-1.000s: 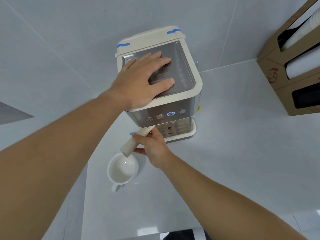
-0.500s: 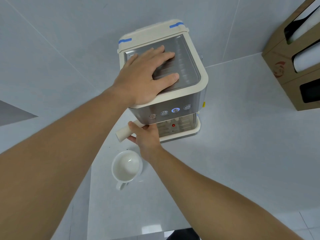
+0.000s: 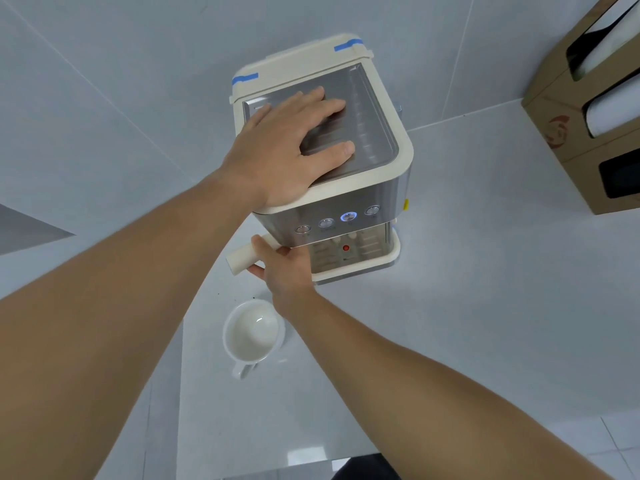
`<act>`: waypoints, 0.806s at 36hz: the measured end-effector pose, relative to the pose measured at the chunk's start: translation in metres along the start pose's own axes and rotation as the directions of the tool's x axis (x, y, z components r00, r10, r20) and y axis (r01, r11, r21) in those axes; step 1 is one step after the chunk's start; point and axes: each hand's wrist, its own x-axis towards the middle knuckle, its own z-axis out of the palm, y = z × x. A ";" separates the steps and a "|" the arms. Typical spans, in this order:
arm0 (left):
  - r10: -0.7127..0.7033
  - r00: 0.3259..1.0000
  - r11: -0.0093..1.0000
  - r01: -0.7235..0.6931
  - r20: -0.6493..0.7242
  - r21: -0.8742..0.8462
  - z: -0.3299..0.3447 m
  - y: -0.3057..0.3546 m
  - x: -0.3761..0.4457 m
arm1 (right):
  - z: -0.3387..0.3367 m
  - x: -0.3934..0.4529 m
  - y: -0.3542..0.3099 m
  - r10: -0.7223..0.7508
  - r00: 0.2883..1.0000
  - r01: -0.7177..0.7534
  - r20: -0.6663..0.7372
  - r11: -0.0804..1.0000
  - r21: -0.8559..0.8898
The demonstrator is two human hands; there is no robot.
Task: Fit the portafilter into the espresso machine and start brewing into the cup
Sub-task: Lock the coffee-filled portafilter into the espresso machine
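A cream and steel espresso machine [image 3: 377, 188] stands on the white counter against the wall. My left hand [image 3: 287, 154] lies flat on its metal top, fingers spread. Under the front panel my right hand [image 3: 284, 265] grips the cream handle of the portafilter [image 3: 240, 259], which sticks out to the left; its head is hidden under the machine. One of several round buttons glows blue [image 3: 348, 216]. A white cup [image 3: 251, 332] sits empty on the counter in front of the machine, left of the drip tray [image 3: 388, 259].
A brown cardboard dispenser box [image 3: 585, 133] holding white rolls stands at the right against the wall. The white counter [image 3: 467, 306] spreads to the right of the machine, and its front edge runs along the bottom.
My right hand has swung the portafilter handle from pointing down toward the cup to pointing left and level under the machine. My left hand stays pressed on the top.
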 end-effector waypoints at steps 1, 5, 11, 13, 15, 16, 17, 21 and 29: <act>-0.002 1.000 1.000 0.002 0.001 -0.003 0.000 0.000 0.000 | 0.003 0.000 0.001 0.004 1.000 -0.004 -0.019 1.000 0.011; 0.000 1.000 1.000 0.000 0.007 -0.013 0.000 0.000 0.000 | 0.016 -0.006 0.003 0.068 0.996 -0.061 -0.052 0.991 0.120; -0.005 1.000 1.000 0.005 0.010 -0.018 -0.001 0.001 0.000 | 0.020 -0.010 0.007 0.151 0.988 -0.146 0.000 0.953 0.267; -0.001 1.000 1.000 0.001 0.006 -0.022 -0.001 0.001 0.000 | 0.020 -0.009 0.008 0.162 0.987 -0.160 0.016 0.948 0.277; 0.011 1.000 1.000 -0.011 -0.001 -0.026 -0.002 0.003 -0.001 | 0.018 -0.009 0.009 0.164 0.986 -0.166 0.030 0.944 0.287; 0.018 1.000 0.999 -0.018 -0.007 -0.027 -0.002 0.004 -0.002 | 0.018 -0.009 0.009 0.158 0.987 -0.163 0.039 0.943 0.292; 0.024 1.000 0.999 -0.025 -0.012 -0.027 -0.002 0.005 -0.002 | 0.017 -0.009 0.010 0.150 0.987 -0.158 0.049 0.943 0.295; 0.036 0.999 0.999 -0.036 -0.020 -0.016 -0.004 0.006 -0.003 | 0.015 -0.009 0.013 0.100 0.991 -0.121 0.093 0.955 0.269; 0.040 0.999 0.999 -0.041 -0.024 -0.031 -0.004 0.007 -0.004 | 0.008 -0.006 0.014 0.048 0.993 -0.069 0.109 0.979 0.193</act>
